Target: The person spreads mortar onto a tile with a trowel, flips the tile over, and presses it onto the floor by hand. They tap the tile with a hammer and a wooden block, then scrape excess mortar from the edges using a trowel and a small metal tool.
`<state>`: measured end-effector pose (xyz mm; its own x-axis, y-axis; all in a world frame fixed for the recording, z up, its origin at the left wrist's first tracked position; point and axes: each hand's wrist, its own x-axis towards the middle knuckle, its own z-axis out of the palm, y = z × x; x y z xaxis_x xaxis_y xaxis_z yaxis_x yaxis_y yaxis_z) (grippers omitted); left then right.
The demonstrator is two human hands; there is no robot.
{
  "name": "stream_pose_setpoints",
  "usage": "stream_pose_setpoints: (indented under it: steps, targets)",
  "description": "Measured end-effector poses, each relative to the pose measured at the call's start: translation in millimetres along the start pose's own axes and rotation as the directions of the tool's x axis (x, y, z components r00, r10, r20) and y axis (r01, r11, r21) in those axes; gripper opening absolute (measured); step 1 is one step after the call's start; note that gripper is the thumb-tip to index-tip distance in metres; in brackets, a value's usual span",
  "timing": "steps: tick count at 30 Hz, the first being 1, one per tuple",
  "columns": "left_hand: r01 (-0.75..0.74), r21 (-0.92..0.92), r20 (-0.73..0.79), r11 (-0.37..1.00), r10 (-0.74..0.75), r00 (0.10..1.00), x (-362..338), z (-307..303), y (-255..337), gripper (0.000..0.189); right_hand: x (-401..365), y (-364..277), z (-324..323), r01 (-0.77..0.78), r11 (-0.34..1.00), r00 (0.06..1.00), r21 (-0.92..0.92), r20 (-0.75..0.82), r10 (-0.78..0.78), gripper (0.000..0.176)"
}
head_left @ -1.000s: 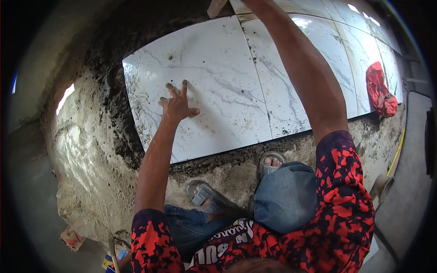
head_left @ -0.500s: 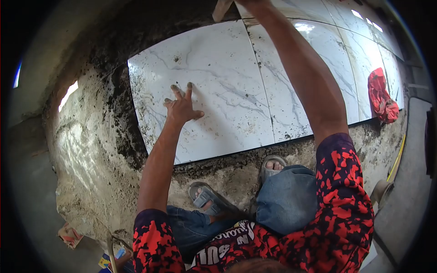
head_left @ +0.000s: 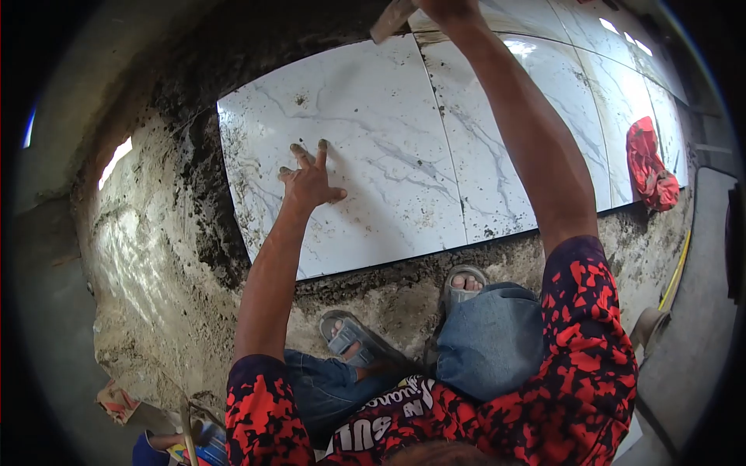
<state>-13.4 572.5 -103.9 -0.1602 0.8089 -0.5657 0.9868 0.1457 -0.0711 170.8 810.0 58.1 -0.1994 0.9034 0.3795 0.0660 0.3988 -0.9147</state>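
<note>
My left hand [head_left: 308, 184] lies with fingers spread on a large white marble-patterned tile [head_left: 373, 202], left of its middle. Grey specks of mortar dot the tile's surface. At the top edge of the view my right hand [head_left: 449, 9] is closed around a brown wooden-looking handle [head_left: 393, 20], partly out of view. The handle's visible end points down and left, above the tile's far edge. Its other end is cut off, so the kind of tool cannot be made out.
More white tiles [head_left: 536, 85] adjoin on the right and beyond. A red cloth or bag [head_left: 651, 165] lies on their right part. Rough mortar [head_left: 210, 225] borders the tile's left and near edges. At the lower left are a paper bag [head_left: 118, 402] and another person [head_left: 151, 450], partly visible.
The handle in my right hand has shifted slightly down and right. My left hand stays in place on the tile. More of the other person shows at the lower left.
</note>
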Motion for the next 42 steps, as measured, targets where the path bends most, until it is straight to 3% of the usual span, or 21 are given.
stream_pose_setpoints:
  steps: [2, 3, 4, 6, 7, 10, 11, 12, 17, 21, 22, 24, 26, 28, 30, 32, 34, 36, 38, 40, 42]
  targets:
    - [0.008, -0.028, 0.035, 1.000, -0.007, 0.999, -3.6, 0.8, 0.3, 0.124, -8.9, -2.1, -5.1, 0.013, 1.000, 0.999, -0.015, -0.046, -0.014, 0.054]
    - [0.009, -0.047, 0.039, 0.999, -0.007, 0.999, -1.6, -4.9, 1.1, 0.124, -4.7, 11.2, -4.4, -0.021, 0.993, 0.998, -0.113, 0.062, 0.028, 0.053]
    - [0.008, -0.044, 0.026, 0.999, -0.007, 1.000, -1.2, -4.9, 1.9, 0.124, 2.1, 14.1, -7.5, -0.010, 0.994, 0.998, -0.113, 0.056, 0.016, 0.053]
    - [-0.018, 0.026, -0.036, 0.999, 0.019, 0.999, -2.5, -2.2, 0.8, 0.125, 4.6, -1.8, -6.7, -0.162, 0.987, 0.986, 0.013, 0.050, 0.161, 0.051]
    - [-0.008, 0.024, -0.034, 1.000, 0.009, 0.999, 0.7, 0.3, -2.1, 0.125, -3.6, -6.1, -11.1, -0.047, 0.993, 0.997, 0.107, -0.062, 0.053, 0.048]
    - [0.015, -0.051, 0.062, 0.999, -0.012, 0.998, -4.7, -6.2, 1.3, 0.126, -13.8, 2.9, -13.3, -0.088, 0.982, 0.996, 0.169, 0.004, 0.089, 0.048]
    - [0.024, -0.050, 0.073, 0.998, -0.020, 0.997, -4.9, -9.7, 2.7, 0.124, -8.6, 21.3, -3.9, -0.096, 0.994, 0.993, 0.056, 0.069, 0.092, 0.049]
    - [0.029, -0.044, 0.082, 0.999, -0.025, 0.996, -4.2, -13.8, 4.1, 0.122, -4.5, 15.1, 2.1, -0.186, 0.975, 0.977, -0.124, 0.082, 0.197, 0.052]
    - [0.005, -0.021, 0.007, 1.000, -0.005, 1.000, 3.4, 0.7, -0.9, 0.125, -17.5, -13.8, 21.2, 0.064, 0.995, 0.998, 0.081, 0.010, -0.065, 0.051]
    - [0.023, -0.024, 0.048, 0.999, -0.021, 0.999, -3.6, -12.7, 1.5, 0.128, -7.6, -6.0, 59.0, -0.072, 0.997, 0.992, 0.032, 0.109, 0.068, 0.052]
    - [0.006, -0.034, 0.066, 0.999, -0.004, 0.998, -2.8, -9.9, 0.7, 0.128, -9.9, -11.0, 61.6, -0.068, 0.997, 0.992, 0.041, 0.114, 0.063, 0.052]
    - [0.011, -0.046, 0.005, 0.999, -0.011, 1.000, -4.4, -6.7, 0.2, 0.126, -18.0, -30.3, 74.6, 0.017, 0.972, 0.996, 0.234, 0.079, -0.036, 0.051]
    - [-0.009, -0.039, 0.072, 0.999, 0.011, 0.997, -11.7, -21.1, 4.2, 0.122, -19.9, -17.1, 99.3, 0.056, 0.961, 0.995, 0.271, 0.059, -0.075, 0.050]
    - [0.014, -0.002, 0.056, 1.000, -0.014, 0.998, -13.3, -22.5, 6.0, 0.122, -13.4, -13.7, 116.4, -0.193, 0.981, 0.946, 0.025, 0.272, 0.179, 0.048]
    - [-0.028, -0.016, 0.045, 0.999, 0.029, 0.999, -11.9, -19.3, 3.3, 0.121, -8.6, -31.9, 129.0, -0.158, 0.987, 0.951, 0.015, 0.270, 0.148, 0.048]
    - [-0.009, -0.037, 0.023, 0.999, 0.010, 1.000, -8.1, -11.1, 0.6, 0.120, -14.0, -43.9, 144.0, 0.084, 0.976, 0.984, 0.201, 0.137, -0.113, 0.049]
    - [-0.054, -0.069, -0.023, 0.996, 0.052, 0.998, -9.7, -10.0, 0.0, 0.123, -17.0, -45.3, 160.4, 0.062, 0.977, 0.984, 0.206, 0.153, -0.094, 0.050]
    - [-0.049, -0.068, -0.050, 0.996, 0.046, 0.998, -12.0, -13.1, 1.6, 0.123, -10.5, -40.3, 177.3, -0.137, 0.983, 0.915, -0.123, 0.363, 0.173, 0.049]
    - [-0.041, -0.030, 0.022, 0.999, 0.042, 0.999, -11.5, -16.5, 2.2, 0.118, -10.7, -41.6, 193.3, -0.077, 0.992, 0.929, -0.097, 0.354, 0.107, 0.049]
    - [-0.024, -0.070, 0.041, 0.997, 0.027, 0.999, -12.5, -16.9, 1.0, 0.118, -22.7, -50.3, 207.9, 0.089, 0.984, 0.976, 0.153, 0.186, -0.117, 0.051]
    - [-0.017, -0.059, 0.021, 0.998, 0.019, 1.000, -13.2, -15.5, 2.4, 0.117, -26.9, -46.0, 227.9, 0.038, 0.988, 0.973, 0.152, 0.221, -0.071, 0.050]
